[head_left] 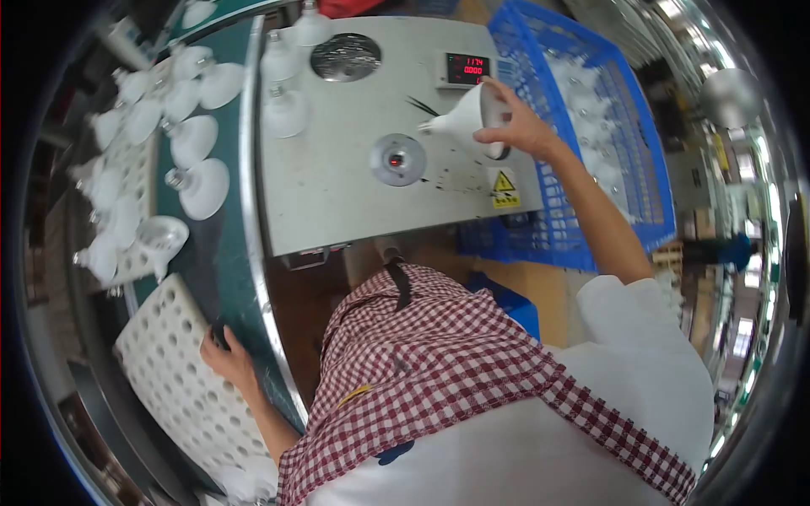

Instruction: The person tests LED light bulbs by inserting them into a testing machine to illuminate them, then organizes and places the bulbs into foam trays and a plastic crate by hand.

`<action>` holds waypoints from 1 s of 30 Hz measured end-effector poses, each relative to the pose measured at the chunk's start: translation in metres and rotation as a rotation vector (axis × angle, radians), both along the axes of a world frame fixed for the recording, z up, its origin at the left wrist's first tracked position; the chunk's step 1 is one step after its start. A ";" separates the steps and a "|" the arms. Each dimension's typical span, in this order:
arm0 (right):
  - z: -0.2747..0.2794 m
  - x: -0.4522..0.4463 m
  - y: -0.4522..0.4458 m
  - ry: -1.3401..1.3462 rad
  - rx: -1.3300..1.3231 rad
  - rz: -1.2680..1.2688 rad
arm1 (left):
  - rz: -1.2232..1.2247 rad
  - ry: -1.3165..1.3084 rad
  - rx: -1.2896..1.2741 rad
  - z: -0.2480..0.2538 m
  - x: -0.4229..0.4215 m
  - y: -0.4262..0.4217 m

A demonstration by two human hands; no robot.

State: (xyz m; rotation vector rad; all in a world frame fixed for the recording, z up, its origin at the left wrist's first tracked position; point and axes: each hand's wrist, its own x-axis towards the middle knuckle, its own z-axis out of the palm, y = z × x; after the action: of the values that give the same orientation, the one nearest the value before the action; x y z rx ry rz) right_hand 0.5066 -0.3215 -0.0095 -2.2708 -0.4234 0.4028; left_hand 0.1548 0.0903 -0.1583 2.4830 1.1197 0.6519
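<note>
My right hand (521, 126) is closed around the wide rim of a white cone-shaped light bulb (462, 121). The bulb is held sideways above the grey metal machine top (337, 185), its screw base pointing left. Below and left of that base, a round socket (397, 159) with a red glow at its centre is set into the machine top. At the lower left, my left hand (229, 361) grips the near edge of a white perforated tray (173, 363); the fingertips are partly hard to make out.
A red digital display (467, 70) stands at the machine's back right. Beside it, a blue plastic crate (548, 126) holds several white bulbs. More bulbs (202, 187) stand on the green bench (228, 244) and on another perforated tray. A metal rail (251, 152) runs along the bench.
</note>
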 end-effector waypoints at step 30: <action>-0.083 0.099 -0.073 -0.041 -0.739 0.154 | 0.238 0.165 0.416 -0.021 0.005 0.015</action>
State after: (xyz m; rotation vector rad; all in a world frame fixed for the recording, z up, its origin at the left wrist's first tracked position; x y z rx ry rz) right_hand 0.6054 -0.3949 -0.0921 -2.9726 -0.5334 0.6763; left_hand 0.1599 0.1053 -0.1791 2.8155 1.4885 0.8314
